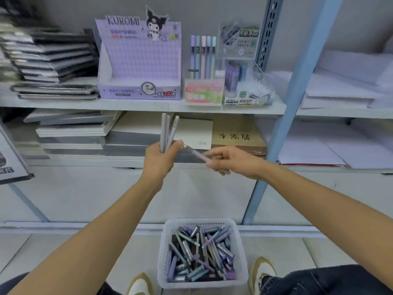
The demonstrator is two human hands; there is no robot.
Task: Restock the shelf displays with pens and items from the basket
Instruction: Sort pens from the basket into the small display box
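Note:
My left hand grips three grey pens upright, their tips rising in front of the shelf edge. My right hand pinches one more grey pen, slanted with its tip almost touching my left thumb. On the floor between my feet stands a white plastic basket full of mixed purple, blue and grey pens and refills. On the upper shelf sit a purple Kuromi display box, a pink pen holder with several pastel pens, and a clear display stand with purple pens.
Dark notebooks are stacked at the shelf's left. Beneath it lie more notebook piles and a brown book. A blue upright post divides the shelving; white paper stacks fill the right bay. My shoes flank the basket.

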